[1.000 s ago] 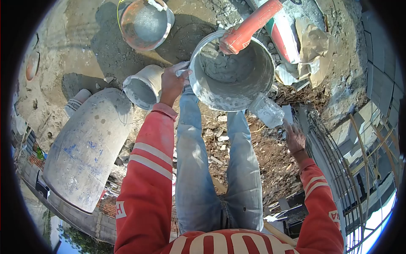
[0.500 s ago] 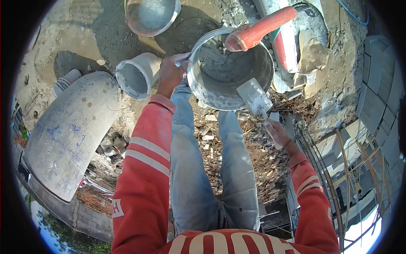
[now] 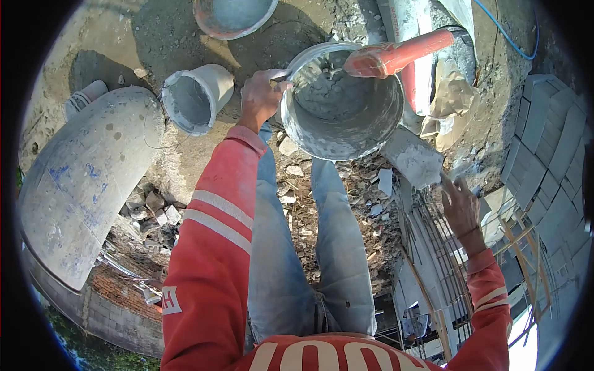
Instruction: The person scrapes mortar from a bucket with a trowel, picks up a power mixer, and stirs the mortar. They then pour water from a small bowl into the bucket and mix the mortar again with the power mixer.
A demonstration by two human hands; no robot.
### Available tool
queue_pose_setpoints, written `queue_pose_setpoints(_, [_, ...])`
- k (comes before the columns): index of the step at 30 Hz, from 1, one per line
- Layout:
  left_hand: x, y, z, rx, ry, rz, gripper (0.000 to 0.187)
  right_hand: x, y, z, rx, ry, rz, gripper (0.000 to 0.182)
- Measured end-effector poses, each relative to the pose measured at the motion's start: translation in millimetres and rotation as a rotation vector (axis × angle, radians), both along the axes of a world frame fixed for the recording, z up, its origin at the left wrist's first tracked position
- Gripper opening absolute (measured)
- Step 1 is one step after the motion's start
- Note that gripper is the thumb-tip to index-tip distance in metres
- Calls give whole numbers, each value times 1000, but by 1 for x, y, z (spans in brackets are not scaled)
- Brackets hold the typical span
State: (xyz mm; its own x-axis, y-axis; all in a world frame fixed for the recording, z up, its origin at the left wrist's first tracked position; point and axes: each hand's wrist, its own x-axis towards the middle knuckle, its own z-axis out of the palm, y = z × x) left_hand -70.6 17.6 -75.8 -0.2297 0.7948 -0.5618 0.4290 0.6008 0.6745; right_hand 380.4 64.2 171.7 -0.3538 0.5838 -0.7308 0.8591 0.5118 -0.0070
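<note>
A round bucket with wet grey mortar in it stands in front of me, tipped toward me. My left hand is closed on its left rim. A red-bodied tool reaches over the bucket's far right rim, its lower end over the mortar. Just outside the bucket's lower right side is the flat grey blade of a trowel, smeared with mortar. My right hand is at the trowel's near end, with its index finger stretched along it; the handle is hidden by the fingers.
To the left stands a smaller bucket coated in mortar, beside a large curved grey panel. Another round container sits beyond. Torn paper sacking lies right of the bucket. Rubble, rods and grey paving blocks surround my legs.
My right hand has moved right and slightly down, drawing the trowel away from the bucket's rim. My left hand stays on the bucket. The view has shifted slightly.
</note>
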Motion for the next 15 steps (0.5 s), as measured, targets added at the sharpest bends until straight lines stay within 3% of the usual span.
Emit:
queue_pose_setpoints(3, [-1, -3, -7, 52, 1, -8, 37, -45, 67, -22, 19, -156, 310, 48])
queue_pose_setpoints(6, [-1, 1, 1, 56, 71, -62, 34, -61, 75, -55, 16, -182, 555, 34])
queue_pose_setpoints(8, [-1, 6, 15, 44, 80, -64, 33, -61, 25, -66, -53, -253, 418, 27])
queue_pose_setpoints(11, [1, 4, 15, 21, 93, -35, 32, -73, -58, -76, -247, -221, 86, 48])
queue_pose_setpoints(12, [2, 4, 14, 31, 83, -31, 32, -81, -84, -84, -314, -170, -34, 44])
queue_pose_setpoints(14, [-1, -2, 2, 200, 79, -57, 32, -80, -134, -127, -343, 244, -242, 34])
queue_pose_setpoints(15, [-5, 0, 6, 201, 83, -58, 32, -104, -141, -125, -277, 289, -390, 29])
